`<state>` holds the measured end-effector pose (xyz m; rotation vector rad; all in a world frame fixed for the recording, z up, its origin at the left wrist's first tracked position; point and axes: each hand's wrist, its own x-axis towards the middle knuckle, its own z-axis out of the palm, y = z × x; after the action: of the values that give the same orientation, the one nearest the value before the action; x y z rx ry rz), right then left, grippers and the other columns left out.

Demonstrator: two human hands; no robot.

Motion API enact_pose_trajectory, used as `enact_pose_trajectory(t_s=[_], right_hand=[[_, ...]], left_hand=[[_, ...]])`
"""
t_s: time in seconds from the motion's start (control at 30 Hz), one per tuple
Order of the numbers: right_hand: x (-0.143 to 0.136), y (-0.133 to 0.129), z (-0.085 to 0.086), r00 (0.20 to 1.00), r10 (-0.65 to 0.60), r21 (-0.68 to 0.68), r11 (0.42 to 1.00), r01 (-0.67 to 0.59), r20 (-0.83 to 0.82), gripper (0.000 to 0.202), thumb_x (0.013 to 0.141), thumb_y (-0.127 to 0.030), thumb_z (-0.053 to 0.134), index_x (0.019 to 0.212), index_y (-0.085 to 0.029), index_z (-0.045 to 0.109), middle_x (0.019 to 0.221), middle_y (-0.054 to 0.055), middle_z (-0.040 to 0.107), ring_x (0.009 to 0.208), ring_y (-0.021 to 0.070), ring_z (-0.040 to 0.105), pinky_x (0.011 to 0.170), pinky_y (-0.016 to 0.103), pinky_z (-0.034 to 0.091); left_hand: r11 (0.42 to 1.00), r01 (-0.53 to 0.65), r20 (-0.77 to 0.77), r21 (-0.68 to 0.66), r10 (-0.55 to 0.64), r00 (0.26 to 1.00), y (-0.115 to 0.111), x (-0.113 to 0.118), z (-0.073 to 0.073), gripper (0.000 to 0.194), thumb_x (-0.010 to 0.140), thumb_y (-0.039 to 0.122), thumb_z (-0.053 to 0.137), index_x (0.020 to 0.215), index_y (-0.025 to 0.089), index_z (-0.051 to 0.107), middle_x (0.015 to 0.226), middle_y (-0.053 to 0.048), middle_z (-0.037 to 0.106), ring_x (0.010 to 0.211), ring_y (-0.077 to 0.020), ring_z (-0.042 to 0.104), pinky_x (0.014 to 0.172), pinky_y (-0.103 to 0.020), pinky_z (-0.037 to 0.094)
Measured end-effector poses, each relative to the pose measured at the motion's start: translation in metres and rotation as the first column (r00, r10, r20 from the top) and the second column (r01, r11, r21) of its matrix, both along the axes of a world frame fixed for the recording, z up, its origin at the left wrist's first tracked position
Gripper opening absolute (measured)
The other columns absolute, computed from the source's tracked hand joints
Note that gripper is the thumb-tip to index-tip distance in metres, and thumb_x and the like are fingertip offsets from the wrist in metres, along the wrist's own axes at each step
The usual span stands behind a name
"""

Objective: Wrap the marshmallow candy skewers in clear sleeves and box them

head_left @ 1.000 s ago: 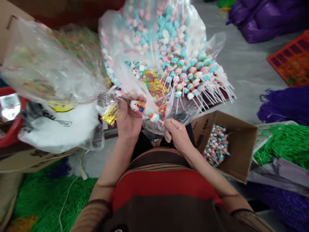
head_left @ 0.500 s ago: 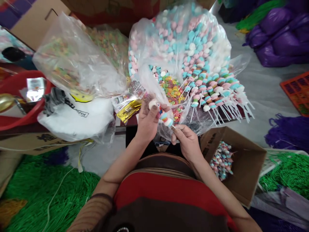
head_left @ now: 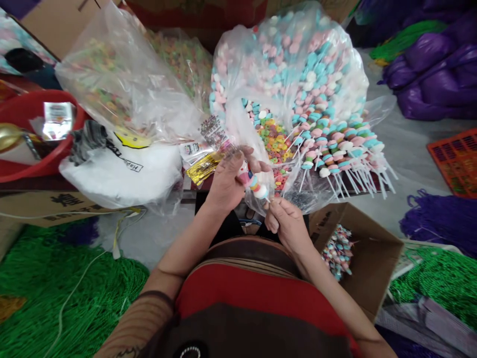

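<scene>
Red cloth on the apron (head_left: pixel 238 281) fills the bottom centre of the frame, nearest the camera, with green strands (head_left: pixel 74 288) at lower left and a box (head_left: pixel 376 268) at lower right, partly filled with candies (head_left: pixel 338 251). Just above the apron, at the centre, the right hand (head_left: pixel 288 219) has its thumb and forefinger pinched together on the white lower end of a candy stick (head_left: pixel 261 191), the other fingers curled in. The left hand (head_left: pixel 228 181) wraps the upper end, thumb on the near side and fingers behind; how tightly it presses is hard to tell. The candy stick slants between the hands, its top inside a printed sleeve (head_left: pixel 244 172), its lower sweets showing. The step in hand looks like fitting the sleeve over the sweets; the next move calls for a steady pinch below while the left fingers work the sleeve down without crushing them. Beyond the left hand, left of centre, lie gold ties (head_left: pixel 201 169) and spare sleeves (head_left: pixel 214 130) on the table (head_left: pixel 33 184), with a white bag (head_left: pixel 122 174) and a red tub (head_left: pixel 70 154) farther left. Right of centre, loose rings (head_left: pixel 278 144) sit beside a pile of skewers (head_left: pixel 335 144), their ends pointing lower right. Behind them rise a ring bag (head_left: pixel 112 84) at upper left and a marshmallow bag (head_left: pixel 261 64) at upper centre; purple sacks (head_left: pixel 432 74) rest at upper right.
</scene>
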<state>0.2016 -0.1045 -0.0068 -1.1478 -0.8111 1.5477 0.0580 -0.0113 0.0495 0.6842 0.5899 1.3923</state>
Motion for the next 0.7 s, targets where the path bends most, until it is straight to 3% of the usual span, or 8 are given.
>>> enact_pose_trajectory(t_s=[0.1, 0.17, 0.3, 0.43, 0.53, 0.6, 0.7], right_hand=[[-0.009, 0.0, 0.0, 0.999, -0.019, -0.014, 1.0, 0.018, -0.041, 0.037, 0.09, -0.057, 0.07, 0.082, -0.022, 0.061, 0.041, -0.013, 0.04, 0.035, 0.0067, 0.03, 0.042, 0.022, 0.032], [-0.015, -0.002, -0.001, 0.999, -0.024, -0.019, 1.0, 0.023, -0.049, 0.037, 0.091, -0.058, 0.068, 0.082, -0.023, 0.06, 0.04, -0.013, 0.039, 0.035, 0.0068, 0.029, 0.041, 0.022, 0.031], [-0.02, -0.002, -0.005, 0.999, -0.037, 0.0, 0.999, 0.037, -0.001, 0.039, 0.091, -0.06, 0.066, 0.083, -0.022, 0.061, 0.042, -0.012, 0.041, 0.037, 0.0072, 0.032, 0.042, 0.022, 0.031], [-0.013, 0.001, -0.004, 0.993, -0.115, 0.032, 0.993, 0.115, 0.012, 0.036, 0.089, -0.057, 0.07, 0.085, -0.022, 0.062, 0.046, -0.011, 0.042, 0.04, 0.0072, 0.037, 0.046, 0.022, 0.035], [-0.006, 0.002, 0.0, 0.996, -0.084, -0.008, 0.996, 0.084, -0.039, 0.035, 0.087, -0.055, 0.073, 0.081, -0.022, 0.062, 0.043, -0.012, 0.039, 0.037, 0.0065, 0.032, 0.043, 0.021, 0.033], [-0.004, 0.001, 0.002, 0.996, -0.006, -0.055, 0.998, 0.001, -0.086, 0.037, 0.086, -0.055, 0.074, 0.077, -0.021, 0.062, 0.039, -0.012, 0.037, 0.034, 0.0061, 0.028, 0.039, 0.021, 0.031], [-0.006, 0.0, 0.004, 0.978, 0.106, -0.107, 0.986, -0.127, -0.183, 0.037, 0.085, -0.055, 0.074, 0.075, -0.021, 0.061, 0.037, -0.013, 0.036, 0.031, 0.0057, 0.025, 0.037, 0.021, 0.03]], left_hand=[[0.995, -0.072, -0.022, -0.073, 0.071, 0.997, -0.006, 0.013, 0.0, 0.036, 0.087, 0.055, 0.073, 0.078, 0.023, 0.059, 0.061, 0.005, 0.056, 0.08, -0.0171, 0.074, 0.085, -0.035, 0.06], [0.993, -0.079, -0.025, -0.086, 0.078, 0.997, -0.011, 0.019, -0.002, 0.039, 0.085, 0.056, 0.075, 0.077, 0.023, 0.056, 0.06, 0.005, 0.054, 0.079, -0.0169, 0.074, 0.08, -0.033, 0.059], [0.995, 0.035, -0.007, -0.089, -0.036, 0.999, -0.021, 0.022, -0.014, 0.045, 0.074, 0.057, 0.084, 0.078, 0.022, 0.056, 0.061, 0.004, 0.057, 0.083, -0.0213, 0.075, 0.071, -0.031, 0.057], [0.977, 0.184, 0.023, -0.106, -0.182, 0.983, -0.021, 0.01, -0.026, 0.054, 0.064, 0.058, 0.091, 0.095, 0.023, 0.065, 0.089, -0.003, 0.072, 0.105, -0.0252, 0.074, 0.078, -0.032, 0.058], [0.987, 0.158, 0.087, -0.033, -0.155, 0.984, -0.009, -0.006, -0.023, 0.066, 0.059, 0.066, 0.09, 0.106, 0.027, 0.067, 0.114, -0.007, 0.073, 0.125, -0.0291, 0.066, 0.093, -0.039, 0.057], [0.991, 0.13, 0.072, 0.026, -0.131, 0.989, 0.0, -0.015, -0.017, 0.063, 0.062, 0.069, 0.086, 0.105, 0.027, 0.068, 0.11, -0.006, 0.074, 0.123, -0.0298, 0.067, 0.094, -0.042, 0.057], [0.997, 0.08, -0.005, 0.025, -0.08, 0.997, 0.007, -0.016, -0.008, 0.051, 0.067, 0.062, 0.086, 0.097, 0.025, 0.07, 0.078, -0.001, 0.069, 0.103, -0.0278, 0.074, 0.089, -0.041, 0.059]])
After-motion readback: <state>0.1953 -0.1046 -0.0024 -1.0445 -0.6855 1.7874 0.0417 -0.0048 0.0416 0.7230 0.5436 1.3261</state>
